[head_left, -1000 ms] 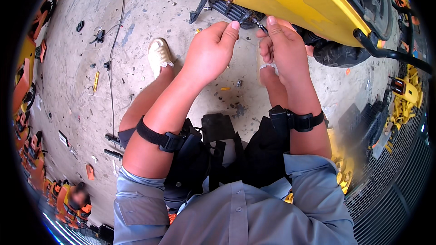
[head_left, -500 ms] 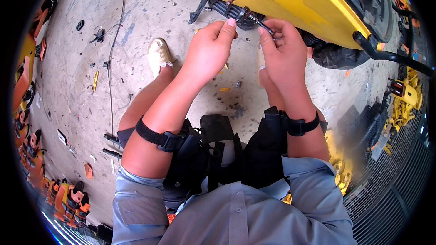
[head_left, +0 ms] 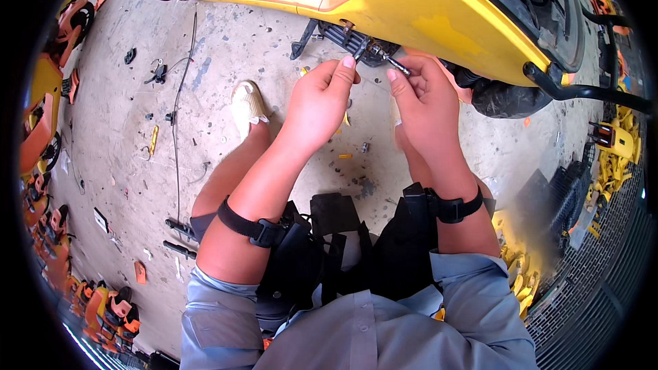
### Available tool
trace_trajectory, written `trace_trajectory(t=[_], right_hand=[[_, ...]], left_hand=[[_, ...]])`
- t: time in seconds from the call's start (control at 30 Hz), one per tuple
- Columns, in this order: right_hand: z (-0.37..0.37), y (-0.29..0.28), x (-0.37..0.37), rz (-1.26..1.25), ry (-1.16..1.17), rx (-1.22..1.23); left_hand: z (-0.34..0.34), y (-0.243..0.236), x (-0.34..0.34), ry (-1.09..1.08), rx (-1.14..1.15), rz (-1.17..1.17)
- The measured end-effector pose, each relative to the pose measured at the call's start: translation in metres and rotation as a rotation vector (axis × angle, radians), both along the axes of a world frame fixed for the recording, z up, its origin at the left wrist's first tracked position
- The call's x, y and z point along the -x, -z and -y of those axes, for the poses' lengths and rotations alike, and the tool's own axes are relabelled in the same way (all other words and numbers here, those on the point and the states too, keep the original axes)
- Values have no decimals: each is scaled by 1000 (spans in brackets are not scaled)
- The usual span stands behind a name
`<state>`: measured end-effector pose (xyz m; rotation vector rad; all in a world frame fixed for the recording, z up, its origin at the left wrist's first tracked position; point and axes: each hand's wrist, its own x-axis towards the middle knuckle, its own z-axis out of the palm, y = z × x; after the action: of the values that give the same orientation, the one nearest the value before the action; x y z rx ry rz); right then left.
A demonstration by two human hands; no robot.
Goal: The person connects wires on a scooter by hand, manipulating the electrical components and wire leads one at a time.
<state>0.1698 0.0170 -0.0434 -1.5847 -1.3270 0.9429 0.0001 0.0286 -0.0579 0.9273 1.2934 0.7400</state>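
Observation:
My left hand (head_left: 322,99) is closed near the underside of a yellow and salmon-pink vehicle body (head_left: 439,10), thumb on top; what it grips is hidden. Close on its right, my right hand (head_left: 425,103) has curled fingers and thumb on a slim dark-handled metal tool (head_left: 399,66), whose chrome end points up-left at a bracket and fittings (head_left: 375,51). A black slatted part (head_left: 339,34) lies below the body's edge, with a dark bulky part (head_left: 504,99) farther right.
A bent black tube (head_left: 582,92) juts out at the right. A cable (head_left: 178,103), small loose parts and a yellow piece (head_left: 154,140) lie on the stained concrete floor (head_left: 212,62). Orange vehicles line the left edge; yellow panels (head_left: 620,144) and black parts (head_left: 569,192) stand at the right.
The whole view has shifted slightly downward. My right thumb and fingers have re-gripped the tool handle, with the hand a little lower in the picture. My left hand stays closed at the same spot.

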Motion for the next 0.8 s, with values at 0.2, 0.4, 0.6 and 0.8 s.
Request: trace_trajectory(t=[0.2, 0.4, 0.6, 0.8], right_hand=[[-2, -2, -14, -185, -105, 294], [-5, -17, -3, -509, 57, 413], [4, 4, 1, 278, -63, -121], [-4, -26, -3, -553, -12, 517]], left_hand=[[3, -5, 3, 25, -16, -51], [5, 2, 2, -14, -31, -50], [5, -2, 5, -25, -31, -89], [7, -18, 8, 17, -211, -241]])
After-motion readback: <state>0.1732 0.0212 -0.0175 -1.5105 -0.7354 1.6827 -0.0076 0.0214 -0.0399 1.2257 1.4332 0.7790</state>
